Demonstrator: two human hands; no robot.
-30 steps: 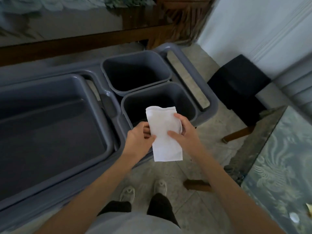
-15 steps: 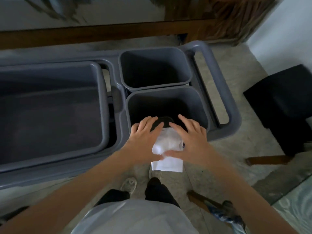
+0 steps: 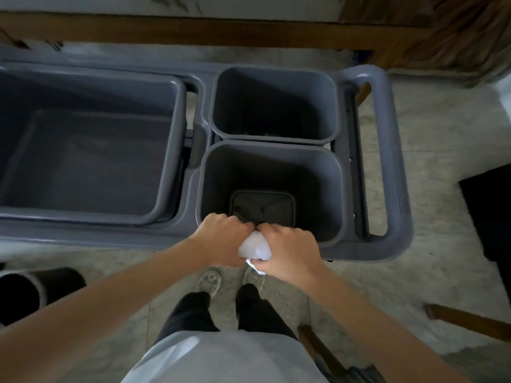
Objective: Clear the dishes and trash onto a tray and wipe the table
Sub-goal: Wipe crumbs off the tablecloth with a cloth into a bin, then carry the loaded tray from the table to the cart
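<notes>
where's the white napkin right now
In the head view, the white napkin is crumpled between the left hand and right hand, at the near rim of the nearer small grey bin on the cart's right side.

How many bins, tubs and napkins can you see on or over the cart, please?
Bins: 2 (far, near)
Tub: 1
Napkin: 1, crumpled between the left hand and right hand
Total: 4
</notes>
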